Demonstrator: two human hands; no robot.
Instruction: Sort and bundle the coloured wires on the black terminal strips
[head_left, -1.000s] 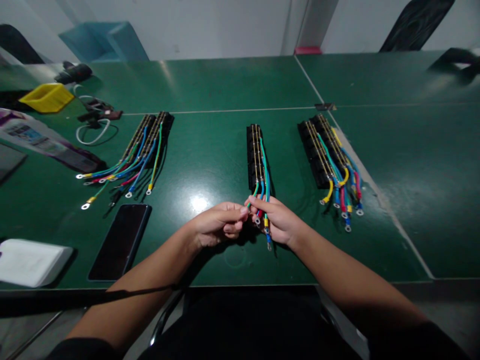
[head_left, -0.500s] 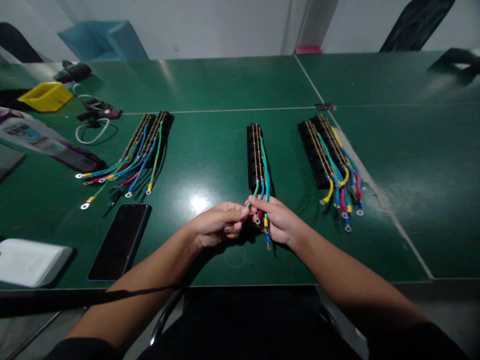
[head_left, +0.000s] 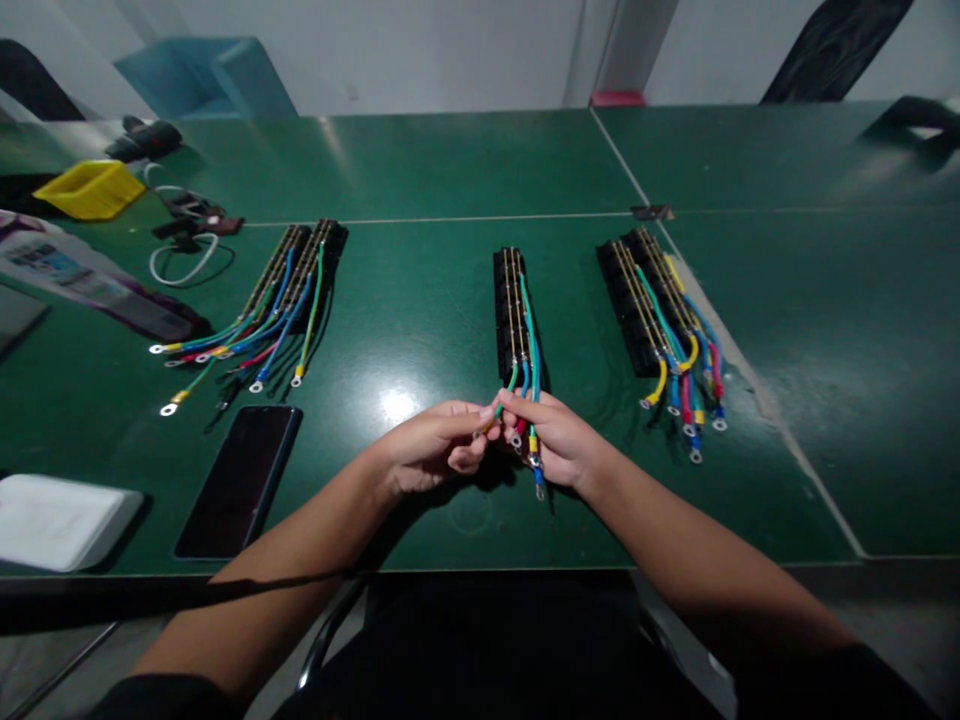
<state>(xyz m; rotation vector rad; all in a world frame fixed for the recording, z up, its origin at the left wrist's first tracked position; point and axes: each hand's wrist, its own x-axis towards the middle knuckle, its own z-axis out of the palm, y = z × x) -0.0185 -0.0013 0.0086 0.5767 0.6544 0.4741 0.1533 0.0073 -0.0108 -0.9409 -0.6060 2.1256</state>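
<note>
Near the front edge of the green table [head_left: 420, 350], the left hand [head_left: 435, 447] is pinching the green wire [head_left: 513, 377], thumb and index pressing together close to its end.

So what's the right hand [head_left: 561, 438] doing?

Looks like it's pinching that same wire, thumb tip sitting just beside the left fingertips. Its other fingers are mostly hiding, so can't tell their grip.

And where's the black strip [head_left: 502, 335] lying?

Just beyond both hands' fingertips, with ring lugs [head_left: 539, 491] dangling by the right palm.
</note>
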